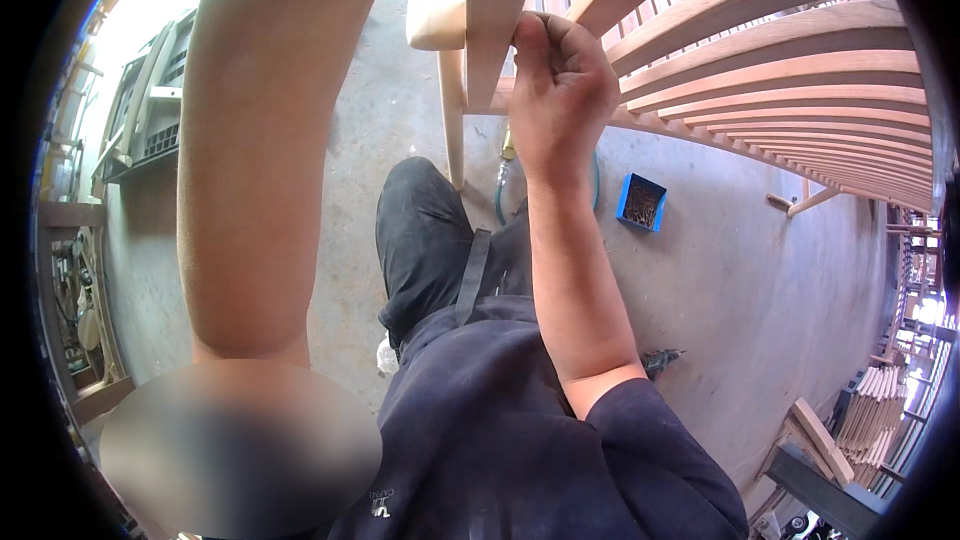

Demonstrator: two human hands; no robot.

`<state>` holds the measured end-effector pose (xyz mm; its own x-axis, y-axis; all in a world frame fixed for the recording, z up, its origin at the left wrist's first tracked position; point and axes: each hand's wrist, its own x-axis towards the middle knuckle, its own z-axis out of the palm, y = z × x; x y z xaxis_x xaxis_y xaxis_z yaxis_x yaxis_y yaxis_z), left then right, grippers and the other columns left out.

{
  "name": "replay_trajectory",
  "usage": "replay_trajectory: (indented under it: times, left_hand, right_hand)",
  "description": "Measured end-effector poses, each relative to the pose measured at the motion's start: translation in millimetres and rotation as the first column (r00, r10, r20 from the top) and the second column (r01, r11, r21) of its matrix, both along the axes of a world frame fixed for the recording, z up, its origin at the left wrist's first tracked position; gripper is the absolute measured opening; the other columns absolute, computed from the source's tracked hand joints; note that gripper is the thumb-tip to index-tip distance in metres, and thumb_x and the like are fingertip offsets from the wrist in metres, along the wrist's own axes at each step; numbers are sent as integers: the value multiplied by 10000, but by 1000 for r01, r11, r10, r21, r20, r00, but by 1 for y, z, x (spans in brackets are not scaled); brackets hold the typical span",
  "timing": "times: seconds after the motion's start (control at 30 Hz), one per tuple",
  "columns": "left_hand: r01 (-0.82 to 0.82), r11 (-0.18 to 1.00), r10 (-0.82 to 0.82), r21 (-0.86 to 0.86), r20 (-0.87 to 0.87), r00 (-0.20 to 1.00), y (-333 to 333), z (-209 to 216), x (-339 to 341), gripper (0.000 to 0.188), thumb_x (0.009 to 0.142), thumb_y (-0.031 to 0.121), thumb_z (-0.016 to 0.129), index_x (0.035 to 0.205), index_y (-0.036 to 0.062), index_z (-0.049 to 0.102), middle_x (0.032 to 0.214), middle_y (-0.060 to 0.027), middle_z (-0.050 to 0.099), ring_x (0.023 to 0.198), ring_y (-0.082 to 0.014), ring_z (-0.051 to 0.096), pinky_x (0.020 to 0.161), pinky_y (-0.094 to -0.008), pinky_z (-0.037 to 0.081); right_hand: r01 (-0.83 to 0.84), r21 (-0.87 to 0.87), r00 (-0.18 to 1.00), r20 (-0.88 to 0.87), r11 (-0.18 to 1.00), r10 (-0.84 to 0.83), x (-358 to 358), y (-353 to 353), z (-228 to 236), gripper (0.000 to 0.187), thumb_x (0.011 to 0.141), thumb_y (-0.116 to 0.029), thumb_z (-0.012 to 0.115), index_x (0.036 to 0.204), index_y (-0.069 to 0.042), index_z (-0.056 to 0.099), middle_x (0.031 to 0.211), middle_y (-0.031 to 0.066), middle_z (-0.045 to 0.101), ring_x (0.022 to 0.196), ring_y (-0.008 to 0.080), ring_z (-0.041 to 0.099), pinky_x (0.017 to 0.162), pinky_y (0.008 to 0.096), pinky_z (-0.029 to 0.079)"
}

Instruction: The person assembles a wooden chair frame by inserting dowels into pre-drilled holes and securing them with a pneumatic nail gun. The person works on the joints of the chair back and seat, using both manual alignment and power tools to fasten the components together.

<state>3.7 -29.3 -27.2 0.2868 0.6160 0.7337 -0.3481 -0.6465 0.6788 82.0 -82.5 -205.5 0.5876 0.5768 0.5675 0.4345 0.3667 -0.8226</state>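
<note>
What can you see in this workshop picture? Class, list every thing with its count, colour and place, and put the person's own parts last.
Slatted wooden frame: one, pale reddish wood, top right, curved slats fanning out.
Wooden leg: one, pale, top centre, standing on the floor.
Small box: one, blue, on the floor right of centre, filled with small dark pieces.
Hose: one, green, on the floor below the frame.
Stacked wood pieces: several, pale, lower right.
Floor: one, grey concrete.
Right hand: one, gripping a flat wooden upright, top centre.
Left forearm: one, raised; the left hand is out of view.
</note>
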Motion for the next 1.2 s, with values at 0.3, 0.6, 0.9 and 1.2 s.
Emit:
replay_trajectory:
  times: [0.3,0.6,0.9,1.2]
  left_hand:
    - [-17,1000,17,-11,1,1000,-2,-2,-8,397,1036,393,504,992,8,589,680,-80,595,484,-151,559,425,-258,460]
    - [-41,999,41,-16,-9,999,-5,-2,-19,396,1032,398,514,983,12,588,677,-73,590,483,-145,554,425,-255,455]
    - [-44,999,43,-19,-9,999,-8,-1,-22,396,1027,403,525,973,16,587,673,-67,585,482,-139,549,424,-252,450]
    - [-32,999,32,-16,-4,999,-11,-1,-21,396,1022,408,535,964,20,586,670,-60,580,481,-133,543,424,-250,445]
  right_hand:
    - [-88,-13,993,71,996,89,9,-5,-1,108,950,-119,694,975,-19,726,826,108,732,730,166,713,662,276,533]
    - [-81,-53,950,299,995,93,18,-5,9,84,938,-72,688,1002,-33,725,865,91,763,788,163,748,683,271,563]
    - [-8,17,899,439,1000,0,17,-2,12,75,927,-58,692,990,-38,727,824,103,754,767,190,754,671,279,558]
    - [-37,-87,942,330,995,64,12,-11,12,149,946,-54,680,1074,-1,734,910,103,762,857,178,735,760,281,554]
